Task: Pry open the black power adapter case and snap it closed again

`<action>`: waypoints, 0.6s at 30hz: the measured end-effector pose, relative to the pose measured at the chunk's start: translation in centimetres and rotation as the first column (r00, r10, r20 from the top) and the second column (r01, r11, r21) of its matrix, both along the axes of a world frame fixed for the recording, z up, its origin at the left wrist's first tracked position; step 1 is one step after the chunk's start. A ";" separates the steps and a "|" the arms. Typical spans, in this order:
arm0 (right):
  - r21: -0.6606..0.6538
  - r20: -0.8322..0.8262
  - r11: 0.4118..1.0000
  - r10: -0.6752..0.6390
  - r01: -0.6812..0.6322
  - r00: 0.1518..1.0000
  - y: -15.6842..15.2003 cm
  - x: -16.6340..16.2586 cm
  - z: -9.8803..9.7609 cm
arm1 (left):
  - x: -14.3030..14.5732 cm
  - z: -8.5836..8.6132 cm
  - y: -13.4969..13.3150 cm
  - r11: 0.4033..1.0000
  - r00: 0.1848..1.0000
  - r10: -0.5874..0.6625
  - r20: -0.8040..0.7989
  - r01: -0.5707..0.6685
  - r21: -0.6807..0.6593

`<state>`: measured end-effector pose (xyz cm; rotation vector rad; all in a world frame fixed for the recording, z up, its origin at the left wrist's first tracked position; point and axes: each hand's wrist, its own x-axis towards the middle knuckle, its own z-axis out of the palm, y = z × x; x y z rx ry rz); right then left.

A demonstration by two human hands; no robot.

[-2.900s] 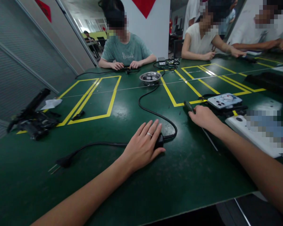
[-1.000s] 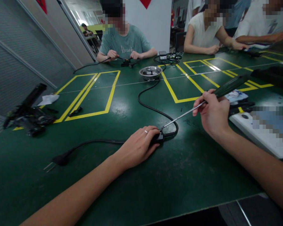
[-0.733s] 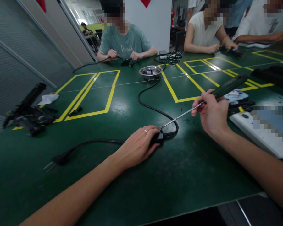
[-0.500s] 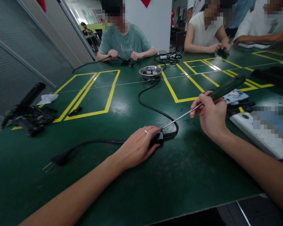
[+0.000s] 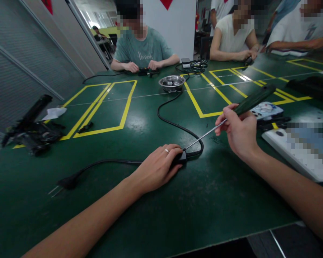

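Note:
My left hand (image 5: pixel 158 167), with a ring on one finger, is closed over a small black box (image 5: pixel 181 158) that sits in line on a black cord. Much of the box is hidden under the fingers. From it the cord (image 5: pixel 104 161) runs left to a two-pin plug (image 5: pixel 67 182) lying on the table. My right hand (image 5: pixel 239 130) grips a screwdriver (image 5: pixel 254 100) with a dark green handle and a thin metal shaft. The shaft slants down to the left, and its tip meets the upper edge of the box beside my left fingertips.
A metal bowl (image 5: pixel 172 83) with small dark parts stands beyond the cord on the green table (image 5: pixel 140 222). Black parts (image 5: pixel 34 132) lie at left. A phone (image 5: pixel 267 110) and a white device (image 5: pixel 293 154) sit at right. Across the table, a person (image 5: pixel 144 46) handles black items.
The screwdriver handle and my right hand have shifted slightly left and down. My left hand and the box stay in place. The person opposite has lowered the cord.

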<state>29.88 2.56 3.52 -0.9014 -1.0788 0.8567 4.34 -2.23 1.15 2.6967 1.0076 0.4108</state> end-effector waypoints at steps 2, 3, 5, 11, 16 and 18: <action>-0.010 -0.001 1.000 0.007 -0.007 1.000 0.0 0.0 0.0 | 0.0 0.0 0.0 1.000 1.000 0.001 0.002 -0.001 -0.002; -0.013 -0.036 1.000 0.025 -0.025 0.999 0.1 0.1 0.1 | 0.0 0.1 0.0 1.000 1.000 0.002 0.003 -0.002 -0.003; -0.012 -0.141 0.996 0.082 -0.084 0.987 0.2 0.2 0.1 | 0.0 0.1 -0.1 1.000 1.000 0.003 0.003 -0.003 -0.002; 0.012 -0.069 0.999 -0.033 0.034 0.997 0.5 0.1 -0.1 | -0.1 0.3 -0.1 1.000 1.000 0.004 -0.005 -0.004 0.002; -0.010 -0.111 0.999 0.035 -0.037 0.993 0.4 -0.1 0.0 | 0.1 0.3 -0.2 1.000 1.000 -0.001 -0.005 0.001 0.009; 0.016 -0.164 0.996 0.089 -0.087 0.982 0.4 0.0 0.1 | 0.1 0.4 -0.2 1.000 1.000 -0.003 0.001 0.003 0.012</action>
